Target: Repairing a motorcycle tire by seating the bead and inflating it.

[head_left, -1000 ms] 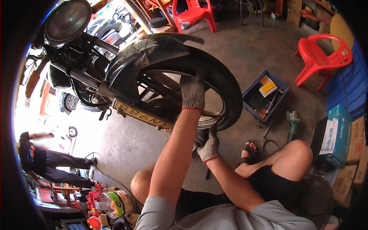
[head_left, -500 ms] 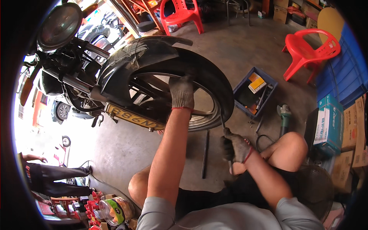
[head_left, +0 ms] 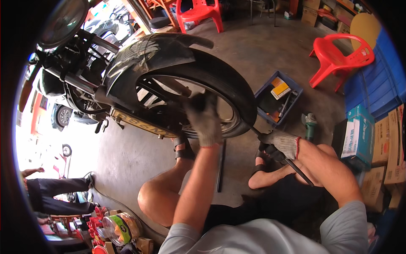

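Observation:
In front of me is a motorcycle's front wheel, its black tyre (head_left: 226, 80) under a scuffed dark mudguard (head_left: 148, 53). My left hand (head_left: 206, 120), in a grey knitted glove with dark fingers, is over the spokes inside the rim. Motion smears its fingers, and I cannot tell whether they grip anything. My right hand (head_left: 279, 144), gloved the same way, is wrapped round a dark tyre lever (head_left: 301, 172). The lever slants from the tyre's lower right edge, past my hand, toward my right knee. Its far tip is hard to make out against the tyre.
A blue crate (head_left: 277, 99) with a yellow box and tools stands right of the wheel, near a green angle grinder (head_left: 310, 127). A dark bar (head_left: 220, 165) lies on the floor. Red chairs (head_left: 340, 55) and stacked cartons (head_left: 380, 144) flank the space. Another person's dark-trousered legs (head_left: 59, 188) show left.
My left hand has come down and toward me from the upper rim. My right hand has moved up and rightward, and the lever has swung from near upright to a slant. My feet now show.

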`<control>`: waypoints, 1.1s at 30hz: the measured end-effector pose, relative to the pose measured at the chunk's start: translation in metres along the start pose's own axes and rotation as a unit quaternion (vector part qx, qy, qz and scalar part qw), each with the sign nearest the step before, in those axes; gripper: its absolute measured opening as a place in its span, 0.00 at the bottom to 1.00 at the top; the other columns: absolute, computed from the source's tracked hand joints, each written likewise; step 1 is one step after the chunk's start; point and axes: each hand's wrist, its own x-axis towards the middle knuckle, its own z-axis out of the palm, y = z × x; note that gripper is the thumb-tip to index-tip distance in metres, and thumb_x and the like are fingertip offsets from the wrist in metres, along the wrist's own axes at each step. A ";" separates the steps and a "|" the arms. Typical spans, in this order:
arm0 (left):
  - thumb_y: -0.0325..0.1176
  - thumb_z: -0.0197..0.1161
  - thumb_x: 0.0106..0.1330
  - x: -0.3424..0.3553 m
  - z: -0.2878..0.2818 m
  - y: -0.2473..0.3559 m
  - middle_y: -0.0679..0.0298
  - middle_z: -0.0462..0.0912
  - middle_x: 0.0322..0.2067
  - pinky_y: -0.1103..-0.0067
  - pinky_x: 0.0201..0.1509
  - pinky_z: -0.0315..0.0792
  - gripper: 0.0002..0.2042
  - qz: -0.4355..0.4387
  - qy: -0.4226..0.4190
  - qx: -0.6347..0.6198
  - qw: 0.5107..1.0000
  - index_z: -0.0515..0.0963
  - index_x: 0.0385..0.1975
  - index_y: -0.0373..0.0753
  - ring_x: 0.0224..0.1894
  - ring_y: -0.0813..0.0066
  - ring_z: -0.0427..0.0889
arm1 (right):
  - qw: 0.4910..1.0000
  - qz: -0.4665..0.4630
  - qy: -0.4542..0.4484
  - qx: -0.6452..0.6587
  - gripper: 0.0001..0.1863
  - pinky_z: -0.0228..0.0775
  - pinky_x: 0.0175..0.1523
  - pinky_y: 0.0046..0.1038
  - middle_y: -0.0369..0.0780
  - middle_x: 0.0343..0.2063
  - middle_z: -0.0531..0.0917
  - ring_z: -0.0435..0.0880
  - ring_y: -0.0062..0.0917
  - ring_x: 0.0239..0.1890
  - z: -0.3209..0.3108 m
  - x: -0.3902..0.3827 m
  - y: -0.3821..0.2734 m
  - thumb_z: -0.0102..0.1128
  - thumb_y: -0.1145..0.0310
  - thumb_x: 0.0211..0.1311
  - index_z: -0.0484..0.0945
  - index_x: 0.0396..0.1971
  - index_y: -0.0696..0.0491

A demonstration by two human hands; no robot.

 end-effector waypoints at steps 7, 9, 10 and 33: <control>0.26 0.58 0.61 -0.016 0.013 -0.059 0.59 0.77 0.47 0.76 0.53 0.73 0.18 -0.076 -0.269 -0.121 0.952 0.66 0.51 0.34 0.50 0.71 0.77 | 0.999 0.018 -0.043 -0.014 0.18 0.60 0.20 0.20 0.37 0.19 0.76 0.70 0.18 0.16 0.015 -0.013 -0.004 0.52 0.54 0.63 0.75 0.32 0.57; 0.27 0.61 0.59 -0.008 0.009 -0.059 0.59 0.77 0.49 0.76 0.53 0.73 0.21 -0.024 -0.312 -0.059 0.948 0.66 0.52 0.34 0.50 0.71 0.77 | 0.998 -0.014 0.041 0.054 0.18 0.66 0.24 0.21 0.37 0.20 0.77 0.73 0.20 0.18 0.021 -0.023 -0.004 0.51 0.55 0.63 0.75 0.30 0.57; 0.27 0.61 0.59 -0.006 0.008 -0.058 0.59 0.77 0.49 0.76 0.53 0.73 0.21 -0.035 -0.307 -0.044 0.950 0.66 0.52 0.34 0.50 0.71 0.77 | 0.998 -0.027 0.030 0.049 0.18 0.66 0.24 0.21 0.37 0.20 0.77 0.73 0.20 0.18 0.021 -0.023 -0.008 0.51 0.55 0.63 0.75 0.30 0.57; 0.37 0.55 0.64 0.053 0.019 -0.022 0.69 0.75 0.29 0.83 0.29 0.65 0.12 -0.088 -0.151 -0.045 0.984 0.73 0.39 0.35 0.28 0.83 0.71 | 0.974 -0.201 0.027 -0.100 0.21 0.51 0.15 0.19 0.29 0.10 0.66 0.61 0.13 0.10 0.031 -0.033 -0.045 0.52 0.53 0.64 0.77 0.25 0.57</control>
